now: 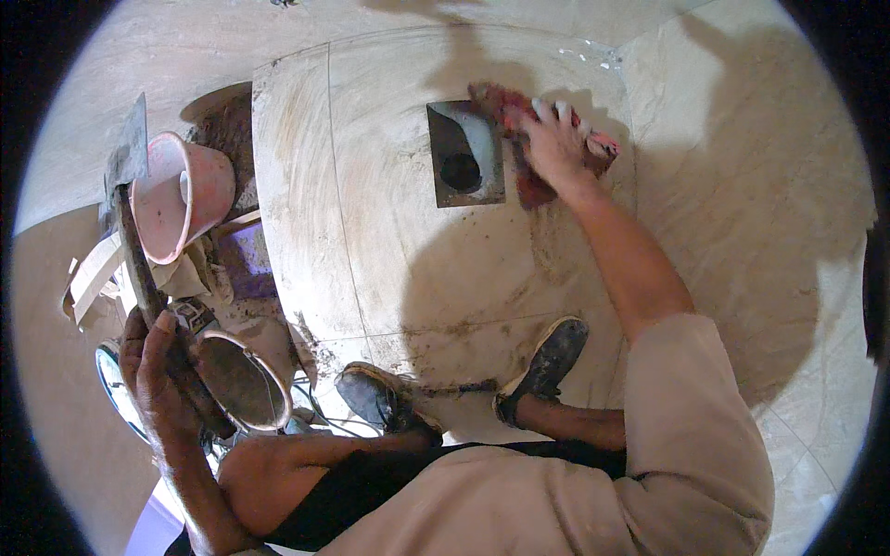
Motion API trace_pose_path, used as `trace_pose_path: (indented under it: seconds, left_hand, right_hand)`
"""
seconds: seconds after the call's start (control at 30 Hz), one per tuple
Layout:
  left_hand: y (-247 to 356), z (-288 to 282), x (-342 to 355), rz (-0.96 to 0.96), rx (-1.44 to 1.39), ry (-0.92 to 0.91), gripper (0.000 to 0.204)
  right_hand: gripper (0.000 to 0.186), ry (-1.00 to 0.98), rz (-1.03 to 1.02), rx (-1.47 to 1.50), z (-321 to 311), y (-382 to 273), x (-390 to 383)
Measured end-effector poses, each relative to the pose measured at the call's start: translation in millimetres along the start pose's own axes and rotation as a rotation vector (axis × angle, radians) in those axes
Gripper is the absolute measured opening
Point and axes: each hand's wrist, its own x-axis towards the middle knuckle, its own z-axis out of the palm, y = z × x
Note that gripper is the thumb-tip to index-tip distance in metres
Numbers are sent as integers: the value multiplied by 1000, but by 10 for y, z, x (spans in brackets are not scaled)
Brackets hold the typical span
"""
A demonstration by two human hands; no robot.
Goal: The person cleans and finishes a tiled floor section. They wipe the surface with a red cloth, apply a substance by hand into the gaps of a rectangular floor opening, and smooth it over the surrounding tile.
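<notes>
My right hand (556, 148) is closed on a bunched red cloth (538, 190), pressed against the pale tiled floor (389, 250). Whitish coverings or residue show on its fingertips. Just left of the cloth is a square drain opening (447, 139), with a dark round hole inside it. On the left side, my left hand (159, 371) grips the long, worn handle of a flat-bladed trowel (130, 153). The metal blade points away from me, above a pink bucket (213, 190). Part of the handle is hidden by my fingers.
A second, dirty bucket (278, 389) stands close to my left knee. Between the buckets lie a purple container (246, 255) and cardboard scraps (181, 278). My shoes (371, 394) rest on the dirt-streaked tiles. A tiled wall (742, 213) rises at the right.
</notes>
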Motion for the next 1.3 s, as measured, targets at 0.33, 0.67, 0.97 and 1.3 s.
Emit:
trace_pose_path:
  seconds: [0.33,0.67,0.97,1.3]
  left_hand:
    - [71,-28,-131,12,13,21,33]
    - [-81,-187,-93,-5,47,113,29]
    - [-124,-280,-128,-38,80,169,27]
    - [-192,-404,-110,-10,116,194,33]
  right_hand:
    - [55,-295,316,-32,-4,345,-1713]
    - [51,-79,1212,316,14,1193,809]
    - [45,-248,948,325,-95,1458,1333]
    - [51,-160,896,343,-262,1382,1277]
